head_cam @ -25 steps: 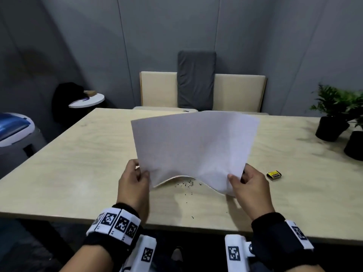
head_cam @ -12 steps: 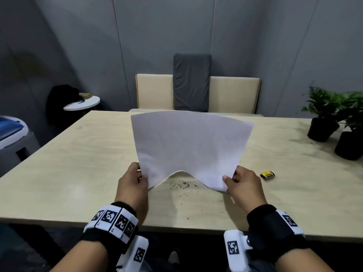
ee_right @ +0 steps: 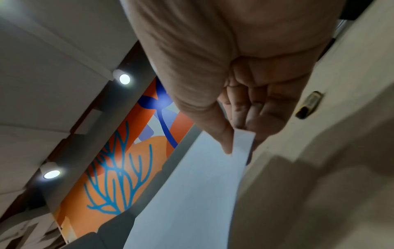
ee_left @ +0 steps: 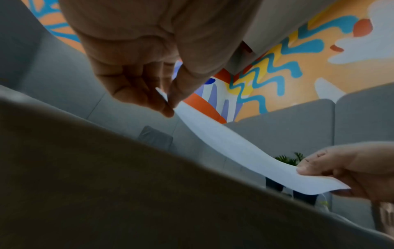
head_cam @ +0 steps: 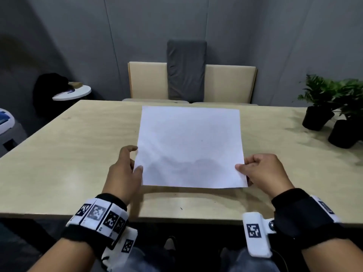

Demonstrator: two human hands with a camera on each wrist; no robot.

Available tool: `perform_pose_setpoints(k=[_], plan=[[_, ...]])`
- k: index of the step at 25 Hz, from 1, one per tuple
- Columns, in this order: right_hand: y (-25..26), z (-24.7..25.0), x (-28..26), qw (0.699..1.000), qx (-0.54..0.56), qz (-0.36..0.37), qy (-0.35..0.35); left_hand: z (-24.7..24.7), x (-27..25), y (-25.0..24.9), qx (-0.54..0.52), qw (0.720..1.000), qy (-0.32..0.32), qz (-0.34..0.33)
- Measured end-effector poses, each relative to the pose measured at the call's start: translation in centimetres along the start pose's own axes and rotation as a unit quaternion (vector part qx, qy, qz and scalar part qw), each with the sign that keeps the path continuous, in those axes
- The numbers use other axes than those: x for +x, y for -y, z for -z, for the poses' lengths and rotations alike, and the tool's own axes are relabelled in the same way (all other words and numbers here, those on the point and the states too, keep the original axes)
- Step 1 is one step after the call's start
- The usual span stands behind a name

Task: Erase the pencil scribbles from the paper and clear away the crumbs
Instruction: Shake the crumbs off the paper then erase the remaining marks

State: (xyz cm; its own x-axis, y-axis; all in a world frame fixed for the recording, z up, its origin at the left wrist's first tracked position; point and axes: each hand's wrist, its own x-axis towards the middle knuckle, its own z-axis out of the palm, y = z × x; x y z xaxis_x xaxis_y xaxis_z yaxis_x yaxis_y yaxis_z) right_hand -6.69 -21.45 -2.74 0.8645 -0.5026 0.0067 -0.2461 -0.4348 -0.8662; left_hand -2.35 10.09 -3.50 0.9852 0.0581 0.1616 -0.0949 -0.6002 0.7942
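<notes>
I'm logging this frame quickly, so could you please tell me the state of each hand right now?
Left hand: pinching the left edge of the paper.
Right hand: pinching the paper's near right corner.

A sheet of paper (head_cam: 189,146) sits over the middle of the bench (head_cam: 68,154), held at its near corners: the left hand (head_cam: 124,169) on its left edge, the right hand (head_cam: 264,171) on its right. Two potted plants (head_cam: 322,107) stand on the bench's far right. An eraser (ee_right: 309,105) lies on the bench beyond the right hand. Behind the bench is a chair (head_cam: 192,83); a small round table (head_cam: 72,93) stands at far left.
</notes>
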Motion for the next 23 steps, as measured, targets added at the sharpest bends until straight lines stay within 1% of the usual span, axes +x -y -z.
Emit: perform_pose_setpoints(k=[4,7,9,11,13,14,15,17,19,21,23], plan=[[-2.5,0.3,-0.8,0.994,-0.072,-0.064,0.057,-1.2,-1.5,2.1,0.091,0.993,0.072,-0.020],[-3.1,0.3,-1.1,0.988,-0.109,-0.081,0.076,-1.7,-2.0,3.1,0.173,0.977,0.115,-0.048],[-2.9,0.6,-1.1,0.984,-0.153,-0.060,0.073,-1.7,-2.3,3.1,0.240,0.963,0.103,-0.071],[-2.3,1.2,-0.4,0.979,-0.198,-0.015,0.040,-1.4,-2.6,2.8,0.293,0.947,0.056,-0.121],[-1.7,2.1,1.0,0.971,-0.235,0.030,-0.011,-1.4,-2.7,2.2,0.310,0.937,0.011,-0.161],[-1.5,2.5,2.0,0.961,-0.271,0.052,-0.024,-1.5,-2.7,2.0,0.306,0.936,0.009,-0.174],[-1.5,2.8,3.0,0.945,-0.322,0.061,-0.016,-1.9,-2.6,1.7,0.292,0.938,0.022,-0.183],[-1.4,3.1,4.8,0.908,-0.413,0.042,0.054,-2.9,-2.3,1.3,0.258,0.942,0.065,-0.204],[-1.3,3.0,5.9,0.880,-0.460,0.038,0.111,-4.3,-2.1,0.7,0.236,0.938,0.120,-0.226],[-1.6,2.7,6.8,0.867,-0.479,0.064,0.121,-5.8,-1.9,0.3,0.229,0.931,0.166,-0.232],[-1.8,2.7,7.4,0.866,-0.482,0.070,0.110,-6.9,-2.1,0.5,0.252,0.923,0.204,-0.207]])
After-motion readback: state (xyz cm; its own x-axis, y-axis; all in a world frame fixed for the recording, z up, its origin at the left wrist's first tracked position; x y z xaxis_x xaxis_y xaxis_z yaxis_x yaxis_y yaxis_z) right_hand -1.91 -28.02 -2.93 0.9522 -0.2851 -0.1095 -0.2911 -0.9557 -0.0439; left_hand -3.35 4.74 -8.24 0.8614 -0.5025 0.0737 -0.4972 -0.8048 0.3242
